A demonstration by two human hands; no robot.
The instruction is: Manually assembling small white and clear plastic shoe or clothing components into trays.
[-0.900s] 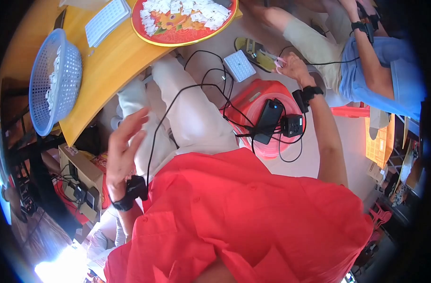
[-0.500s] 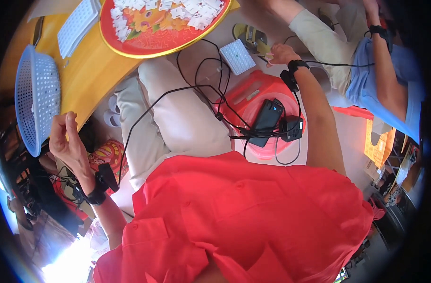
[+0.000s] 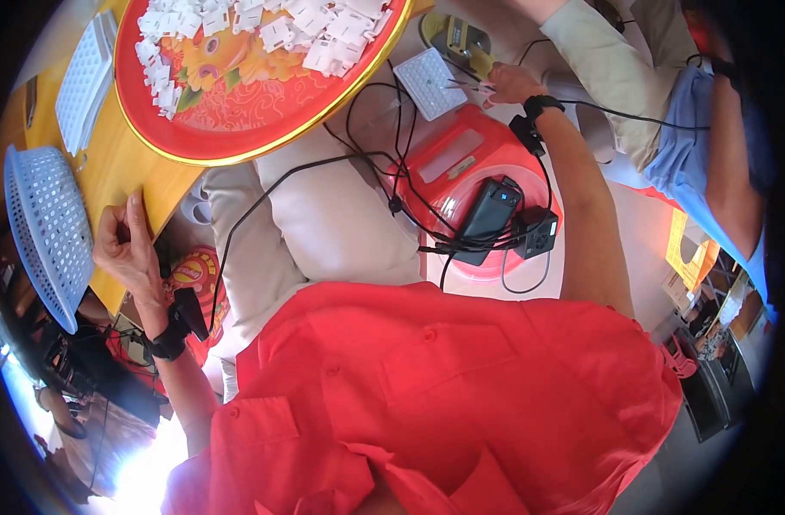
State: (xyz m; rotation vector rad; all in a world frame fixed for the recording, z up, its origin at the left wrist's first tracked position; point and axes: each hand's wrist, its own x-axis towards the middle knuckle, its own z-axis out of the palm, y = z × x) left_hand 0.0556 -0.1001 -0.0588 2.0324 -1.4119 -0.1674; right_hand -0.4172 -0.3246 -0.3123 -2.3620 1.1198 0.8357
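Note:
My left hand [image 3: 133, 249] is raised at the table's edge beside a blue-grey perforated basket [image 3: 53, 227]. Its fingers are curled, with the forefinger pointing up; anything inside them is hidden. On the right, my right hand [image 3: 514, 86] is closed around a small pair of scissors [image 3: 468, 84], their thin forked tips pointing left. Below those tips lies a white gridded tray [image 3: 431, 83], resting by the far end of a red plastic stool [image 3: 444, 146]. A round red tray [image 3: 264, 124] with a gold rim holds many small white plastic parts [image 3: 345, 34].
Black cables [image 3: 358, 156] run across my lap to a black phone-like device [image 3: 489, 219] and a small black box [image 3: 534, 233] on the stool. White gridded sheets [image 3: 88, 81] lie on the wooden table [image 3: 156, 184]. Another person's arm [image 3: 732, 159] is at right.
The view has shifted, bringing the red tray and basket lower in the picture. My left hand's fingers look more curled. The scissors' tips now show beside my right hand, pointing toward the white tray.

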